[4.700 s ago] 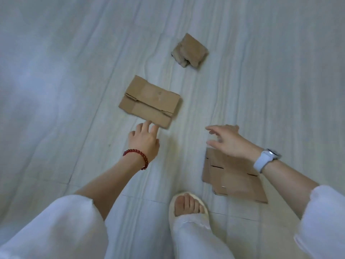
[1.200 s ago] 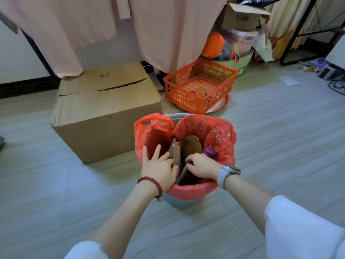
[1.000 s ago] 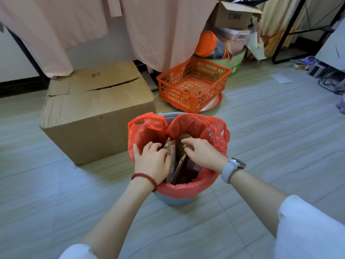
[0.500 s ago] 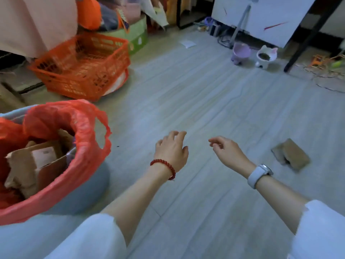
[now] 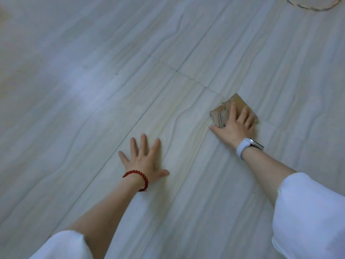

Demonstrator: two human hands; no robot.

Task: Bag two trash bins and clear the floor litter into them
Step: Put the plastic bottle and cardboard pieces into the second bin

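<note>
A small folded piece of brown cardboard (image 5: pixel 223 111) lies on the pale tiled floor at the right. My right hand (image 5: pixel 236 126), with a white watch on its wrist, lies on top of the cardboard with fingers spread over it and the thumb out on the floor to its left. My left hand (image 5: pixel 146 160), wearing a red bead bracelet, hovers over bare floor at the centre with fingers spread and holds nothing. No trash bin is in view.
The rounded edge of a pale object (image 5: pixel 313 4) shows at the top right corner. Grey-white floor tiles (image 5: pixel 93 81) with thin grout lines fill the view. My white sleeves frame the bottom.
The view turned from the red-bagged bin down to the floor. My right hand reached forward and landed on the cardboard piece. My left hand spread out above the floor.
</note>
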